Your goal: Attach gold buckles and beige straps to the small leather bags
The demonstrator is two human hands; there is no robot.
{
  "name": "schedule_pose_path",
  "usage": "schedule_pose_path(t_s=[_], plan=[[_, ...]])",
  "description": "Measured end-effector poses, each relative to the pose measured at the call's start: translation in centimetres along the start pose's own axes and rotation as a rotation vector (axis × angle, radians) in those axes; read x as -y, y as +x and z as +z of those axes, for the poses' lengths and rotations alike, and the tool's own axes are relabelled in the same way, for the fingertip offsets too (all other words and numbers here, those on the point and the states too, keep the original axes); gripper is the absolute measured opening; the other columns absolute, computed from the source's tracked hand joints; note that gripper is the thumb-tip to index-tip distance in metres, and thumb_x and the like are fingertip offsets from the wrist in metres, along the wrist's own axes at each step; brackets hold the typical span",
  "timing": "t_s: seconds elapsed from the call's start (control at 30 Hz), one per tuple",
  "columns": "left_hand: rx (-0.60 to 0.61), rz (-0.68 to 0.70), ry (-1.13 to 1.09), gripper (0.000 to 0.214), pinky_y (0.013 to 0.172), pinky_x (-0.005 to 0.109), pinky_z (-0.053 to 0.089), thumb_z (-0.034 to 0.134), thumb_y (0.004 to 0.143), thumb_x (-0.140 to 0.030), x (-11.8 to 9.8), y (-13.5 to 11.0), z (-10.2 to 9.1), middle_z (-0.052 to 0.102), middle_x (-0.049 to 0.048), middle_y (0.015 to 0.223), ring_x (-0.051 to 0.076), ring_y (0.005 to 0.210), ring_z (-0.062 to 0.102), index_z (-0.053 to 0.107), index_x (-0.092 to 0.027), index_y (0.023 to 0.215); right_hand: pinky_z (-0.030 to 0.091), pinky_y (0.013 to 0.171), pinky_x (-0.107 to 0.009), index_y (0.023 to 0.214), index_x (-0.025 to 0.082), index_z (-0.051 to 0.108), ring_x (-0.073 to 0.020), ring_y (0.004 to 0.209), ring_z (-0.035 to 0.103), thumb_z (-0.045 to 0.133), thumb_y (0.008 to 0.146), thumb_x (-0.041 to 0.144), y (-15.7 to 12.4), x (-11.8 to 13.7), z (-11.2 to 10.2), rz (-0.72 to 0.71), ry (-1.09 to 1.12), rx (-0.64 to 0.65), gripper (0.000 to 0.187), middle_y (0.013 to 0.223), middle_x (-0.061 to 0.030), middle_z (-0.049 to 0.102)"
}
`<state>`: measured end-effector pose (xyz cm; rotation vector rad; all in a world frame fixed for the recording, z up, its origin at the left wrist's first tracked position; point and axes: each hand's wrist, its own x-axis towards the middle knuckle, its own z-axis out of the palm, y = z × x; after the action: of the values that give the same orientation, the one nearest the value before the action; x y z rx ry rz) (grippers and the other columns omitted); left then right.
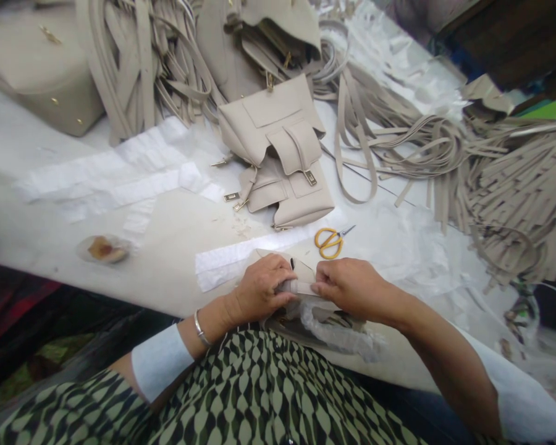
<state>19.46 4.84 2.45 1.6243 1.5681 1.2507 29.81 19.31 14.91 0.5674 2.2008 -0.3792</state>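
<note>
My left hand (259, 287) and my right hand (349, 288) are both closed on a beige strap piece (301, 287) at the near edge of the white table (176, 247). Under the strap lies part of a beige bag (306, 267) with clear plastic wrap (338, 334) bunched below it. Yellow-handled scissors (330, 241) lie just beyond my right hand. A silver bracelet sits on my left wrist.
Two beige handbags (278, 154) lie stacked at the table's middle. Another bag (41, 68) is at the far left. Piles of beige straps (505, 179) cover the right side and the back. White paper strips (134, 179) and a small dish (104, 249) lie on the left.
</note>
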Motion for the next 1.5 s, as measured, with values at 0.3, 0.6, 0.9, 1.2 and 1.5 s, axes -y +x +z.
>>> schedule_pose_path(t_s=[0.3, 0.6, 0.9, 1.2, 1.5], plan=[[-0.018, -0.037, -0.057, 0.024, 0.074, 0.035, 0.045, 0.062, 0.08, -0.031, -0.6, -0.1, -0.2, 0.056, 0.0082, 0.087, 0.02, 0.085, 0.05, 0.062, -0.012, 0.095, 0.03, 0.055, -0.022, 0.077, 0.016, 0.062, -0.014, 0.063, 0.053, 0.053, 0.08, 0.026, 1.1, -1.0, 1.7, -0.083, 0.284, 0.006, 0.014, 0.067, -0.0021, 0.061], [0.02, -0.055, -0.016, 0.023, 0.071, 0.033, 0.045, 0.063, 0.079, -0.029, -1.5, -0.5, -0.4, 0.056, 0.0074, 0.088, 0.019, 0.084, 0.051, 0.063, -0.014, 0.095, 0.026, 0.048, -0.02, 0.064, 0.015, 0.056, -0.0103, 0.055, 0.041, 0.057, 0.073, 0.036, 0.5, -1.9, 3.4, -0.115, 0.658, 0.046, 0.023, 0.053, 0.0043, 0.043], [0.064, -0.088, -0.001, 0.019, 0.071, 0.033, 0.046, 0.069, 0.073, -0.025, -2.0, 0.3, -0.5, 0.056, 0.0056, 0.084, 0.019, 0.082, 0.053, 0.065, -0.015, 0.088, 0.026, 0.048, -0.022, 0.061, 0.016, 0.057, -0.0107, 0.055, 0.042, 0.058, 0.071, 0.033, 0.4, -1.2, 3.1, -0.078, 0.565, -0.053, 0.02, 0.053, 0.0034, 0.045], [0.083, -0.072, -0.039, 0.019, 0.071, 0.032, 0.047, 0.067, 0.075, -0.027, -2.5, 0.1, -0.9, 0.055, 0.0052, 0.084, 0.018, 0.082, 0.053, 0.064, -0.015, 0.09, 0.025, 0.047, -0.02, 0.064, 0.015, 0.055, -0.0086, 0.052, 0.039, 0.055, 0.076, 0.028, 0.4, -1.5, 4.7, -0.187, 0.716, -0.036, 0.018, 0.054, 0.0056, 0.041], [0.107, -0.061, -0.006, 0.02, 0.071, 0.032, 0.046, 0.067, 0.074, -0.026, -2.6, -0.2, -0.5, 0.056, 0.0053, 0.084, 0.019, 0.082, 0.052, 0.064, -0.015, 0.091, 0.025, 0.048, -0.02, 0.063, 0.015, 0.053, -0.0093, 0.054, 0.04, 0.055, 0.077, 0.025, 0.0, -0.7, 4.2, -0.187, 0.65, -0.026, 0.018, 0.053, 0.0049, 0.043]])
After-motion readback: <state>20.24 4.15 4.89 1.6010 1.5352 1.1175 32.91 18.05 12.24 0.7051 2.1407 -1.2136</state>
